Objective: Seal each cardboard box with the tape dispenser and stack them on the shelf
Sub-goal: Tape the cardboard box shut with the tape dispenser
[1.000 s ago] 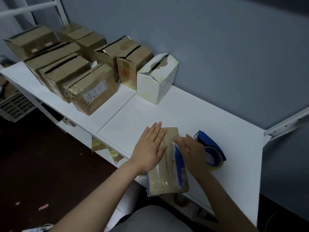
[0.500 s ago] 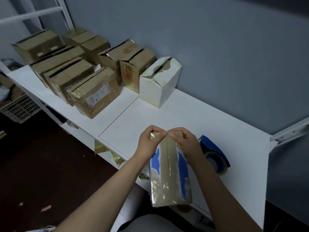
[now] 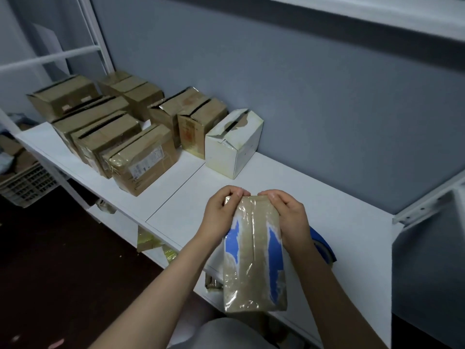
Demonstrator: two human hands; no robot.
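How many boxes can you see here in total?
9: seven brown boxes grouped at the left of the shelf, one white box beside them, one taped box gripped by the left hand and right hand. More may hide behind.

Nothing can be read: the white shipping label point(image 3: 148, 161) on the front brown box point(image 3: 153, 181) carries only tiny print (barcode-like lines, too small), and the reddish mark point(image 3: 187, 131) on the narrow box point(image 3: 198, 137) is blurred.
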